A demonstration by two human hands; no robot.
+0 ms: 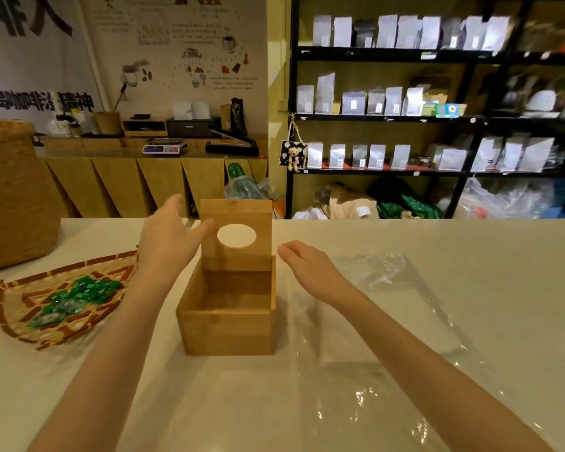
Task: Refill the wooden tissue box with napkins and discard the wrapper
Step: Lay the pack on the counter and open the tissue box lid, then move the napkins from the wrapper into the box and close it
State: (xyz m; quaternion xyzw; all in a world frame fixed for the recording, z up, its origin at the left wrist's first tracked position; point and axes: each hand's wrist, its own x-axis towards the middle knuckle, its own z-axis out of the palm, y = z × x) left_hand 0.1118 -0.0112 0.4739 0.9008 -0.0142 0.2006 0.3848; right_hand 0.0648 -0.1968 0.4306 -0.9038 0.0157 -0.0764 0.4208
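The wooden tissue box stands on the white counter with nothing inside. Its lid, with an oval hole, stands upright at the box's far edge. My left hand hovers just left of the lid, fingers apart, thumb near the lid's edge; whether it touches is unclear. My right hand floats to the right of the box, fingers loosely extended, holding nothing. Beneath my right forearm lies a pack of white napkins inside a clear plastic wrapper, spread flat on the counter.
A woven bamboo tray with green wrapped candies lies left of the box. A tall woven basket stands at the counter's far left. Behind the counter are a wooden sideboard and black shelves of pouches.
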